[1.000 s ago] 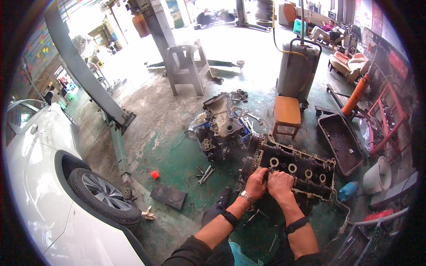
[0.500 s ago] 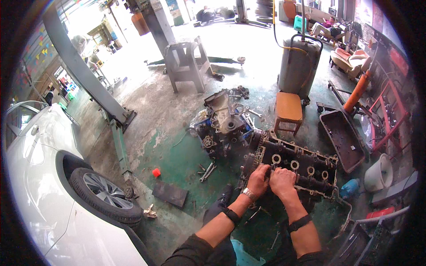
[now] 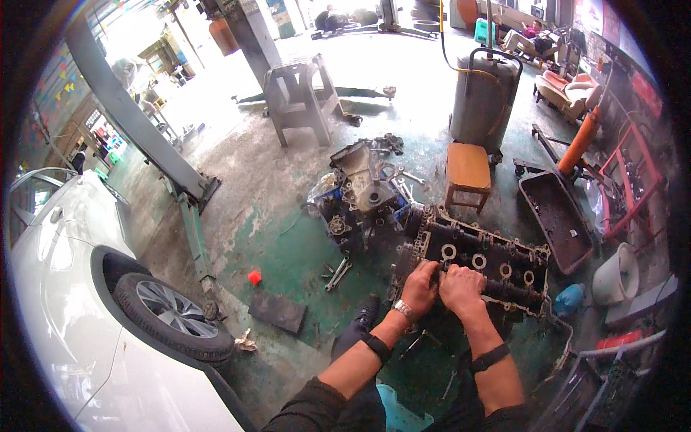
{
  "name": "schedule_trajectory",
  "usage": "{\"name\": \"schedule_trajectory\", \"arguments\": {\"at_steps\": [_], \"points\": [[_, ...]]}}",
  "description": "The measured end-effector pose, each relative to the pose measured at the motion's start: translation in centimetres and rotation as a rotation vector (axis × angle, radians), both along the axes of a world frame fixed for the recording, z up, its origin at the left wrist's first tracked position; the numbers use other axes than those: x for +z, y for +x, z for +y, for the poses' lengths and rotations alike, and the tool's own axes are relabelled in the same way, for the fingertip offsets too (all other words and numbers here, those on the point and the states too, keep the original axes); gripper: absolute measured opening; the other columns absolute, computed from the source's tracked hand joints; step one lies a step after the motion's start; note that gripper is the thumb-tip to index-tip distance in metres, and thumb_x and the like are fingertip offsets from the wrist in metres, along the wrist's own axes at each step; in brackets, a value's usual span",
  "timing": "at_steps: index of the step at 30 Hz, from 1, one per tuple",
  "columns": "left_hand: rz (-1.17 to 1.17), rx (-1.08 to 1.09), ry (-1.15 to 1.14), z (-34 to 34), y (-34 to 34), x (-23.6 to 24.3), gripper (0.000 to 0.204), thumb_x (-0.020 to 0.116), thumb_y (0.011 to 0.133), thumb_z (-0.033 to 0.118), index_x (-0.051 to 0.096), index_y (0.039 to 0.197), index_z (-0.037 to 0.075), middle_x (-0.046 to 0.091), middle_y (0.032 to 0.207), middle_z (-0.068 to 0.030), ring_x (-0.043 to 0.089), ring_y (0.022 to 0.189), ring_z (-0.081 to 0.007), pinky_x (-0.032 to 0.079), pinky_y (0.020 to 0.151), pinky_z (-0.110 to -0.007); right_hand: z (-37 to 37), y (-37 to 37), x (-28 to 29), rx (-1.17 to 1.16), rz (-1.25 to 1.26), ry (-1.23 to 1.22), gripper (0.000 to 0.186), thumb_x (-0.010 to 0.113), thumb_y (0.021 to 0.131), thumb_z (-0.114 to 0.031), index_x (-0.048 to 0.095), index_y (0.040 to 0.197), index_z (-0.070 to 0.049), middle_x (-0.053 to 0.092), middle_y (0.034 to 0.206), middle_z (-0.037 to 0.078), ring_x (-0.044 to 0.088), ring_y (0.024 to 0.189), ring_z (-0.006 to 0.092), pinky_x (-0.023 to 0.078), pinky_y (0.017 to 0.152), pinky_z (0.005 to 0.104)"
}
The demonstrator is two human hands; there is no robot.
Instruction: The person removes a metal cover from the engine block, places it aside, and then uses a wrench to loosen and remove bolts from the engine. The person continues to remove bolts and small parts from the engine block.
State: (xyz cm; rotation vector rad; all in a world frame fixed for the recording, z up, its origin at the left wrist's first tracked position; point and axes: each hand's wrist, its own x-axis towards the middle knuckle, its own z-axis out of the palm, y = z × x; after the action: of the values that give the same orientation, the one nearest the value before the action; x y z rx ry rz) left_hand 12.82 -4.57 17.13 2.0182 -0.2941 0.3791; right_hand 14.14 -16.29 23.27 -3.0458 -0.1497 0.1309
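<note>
My left hand (image 3: pixel 419 286) and my right hand (image 3: pixel 463 288) are close together over the near left part of a dark engine cylinder head (image 3: pixel 471 241). Several pale ring-shaped openings run along the head's top. The fingers of both hands are curled, thumbs near each other. Whatever lies between the fingertips is too small and hidden to name. A watch with a metal band (image 3: pixel 404 310) is on my left wrist, and dark straps circle both forearms. Just beyond the hands, to the left, stands another greasy engine assembly (image 3: pixel 363 189).
Wrenches (image 3: pixel 338 274) lie on the floor left of the engine. A wooden stool (image 3: pixel 468 171), a grey tank (image 3: pixel 486 101) and a black tray (image 3: pixel 558 223) stand beyond and right. A white car (image 3: pixel 79 295) fills the left side. A blue glove-like thing (image 3: pixel 568 298) and white bucket (image 3: pixel 615 277) are at right.
The view has shifted slightly. Both hands stay at the same part of the cylinder head, fingers still curled, with only a slight shift of the right hand.
</note>
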Motion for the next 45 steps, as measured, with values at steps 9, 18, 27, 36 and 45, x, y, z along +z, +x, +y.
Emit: {"name": "schedule_trajectory", "arguments": {"at_steps": [9, 18, 27, 36, 45], "points": [[-0.006, -0.005, -0.033, -0.1, 0.0, 0.0, 0.034, 0.061, 0.072, -0.005, 0.056, 0.105, -0.001, 0.059, 0.097, -0.0185, 0.059, 0.089, -0.0370, 0.049, 0.077, -0.039, 0.4, 0.2, -0.7, -0.003, 0.095, -0.074, 0.036, 0.048, 0.092, -0.034, 0.070, 0.088, -0.005, 0.070, 0.086, 0.014, 0.069, 0.081, 0.0287, 0.054, 0.071, 0.0396], [0.013, 0.005, -0.043, -0.2, 0.1, 0.1, 0.031, 0.061, 0.074, -0.003, 0.057, 0.104, -0.001, 0.059, 0.097, -0.0177, 0.060, 0.088, -0.0357, 0.050, 0.076, -0.037, -0.1, 0.0, -0.2, -0.064, 0.063, 0.090, 0.041, 0.051, 0.090, -0.039, 0.070, 0.083, -0.003, 0.068, 0.083, 0.019, 0.067, 0.080, 0.0348, 0.053, 0.073, 0.0432], [0.061, -0.010, -0.028, 0.0, 0.1, -0.1, 0.034, 0.065, 0.071, -0.003, 0.056, 0.104, -0.001, 0.059, 0.098, -0.0168, 0.061, 0.088, -0.0340, 0.050, 0.076, -0.037, 0.2, 0.1, 0.0, 0.017, 0.103, -0.037, 0.037, 0.051, 0.090, -0.035, 0.069, 0.089, -0.004, 0.069, 0.085, 0.016, 0.068, 0.080, 0.0308, 0.054, 0.072, 0.0415], [0.026, 0.027, -0.034, -0.3, 0.1, -0.4, 0.033, 0.065, 0.072, -0.002, 0.056, 0.104, 0.000, 0.059, 0.097, -0.0167, 0.060, 0.087, -0.0346, 0.050, 0.075, -0.037, 0.3, 0.1, -0.6, -0.018, 0.108, -0.044, 0.041, 0.046, 0.093, -0.038, 0.071, 0.087, -0.006, 0.070, 0.086, 0.013, 0.069, 0.081, 0.0280, 0.054, 0.071, 0.0401], [-0.034, 0.028, -0.023, -0.2, 0.1, -0.1, 0.031, 0.062, 0.072, -0.004, 0.056, 0.103, -0.001, 0.059, 0.095, -0.0172, 0.060, 0.086, -0.0357, 0.050, 0.075, -0.038, -0.1, -0.1, 0.6, -0.001, 0.087, -0.026, 0.037, 0.051, 0.091, -0.037, 0.068, 0.086, -0.005, 0.069, 0.087, 0.016, 0.069, 0.081, 0.0305, 0.054, 0.071, 0.0404]]}}
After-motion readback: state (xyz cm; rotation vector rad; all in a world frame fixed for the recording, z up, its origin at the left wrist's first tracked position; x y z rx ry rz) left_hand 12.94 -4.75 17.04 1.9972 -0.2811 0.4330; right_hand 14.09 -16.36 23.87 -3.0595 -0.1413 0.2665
